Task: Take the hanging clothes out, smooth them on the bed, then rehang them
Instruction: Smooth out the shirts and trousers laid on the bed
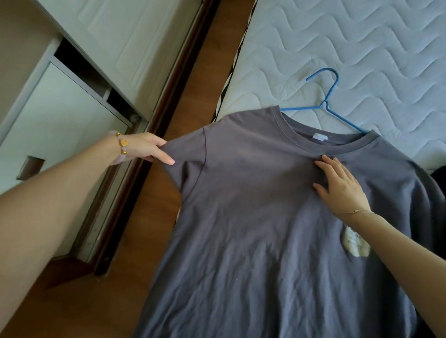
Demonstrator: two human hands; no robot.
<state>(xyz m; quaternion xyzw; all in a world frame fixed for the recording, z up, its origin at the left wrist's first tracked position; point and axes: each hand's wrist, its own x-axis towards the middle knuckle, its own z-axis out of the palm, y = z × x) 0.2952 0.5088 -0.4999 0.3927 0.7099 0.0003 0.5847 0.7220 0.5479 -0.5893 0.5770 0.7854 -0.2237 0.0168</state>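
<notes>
Grey, soft cotton T-shirt (265, 222) lies spread on the white quilted mattress (378, 47), faintly creased, its lower part hanging past the edge over the brown wooden floor (140, 242). I see my left hand (145, 146) pinching the sleeve hem, pulling it taut. My right hand (342, 188) presses flat, fingers spread, below the ribbed collar. Thin blue wire hanger (326, 102) rests just beyond the neckline.

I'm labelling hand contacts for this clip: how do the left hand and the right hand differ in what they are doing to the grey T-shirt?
The left hand pinches the sleeve end of the grey T-shirt out over the floor; the right hand lies flat, fingers spread, on the chest below the collar. The left wrist wears a beaded bracelet, the right a thin chain. Both touch the shirt; neither touches the blue hanger.
</notes>
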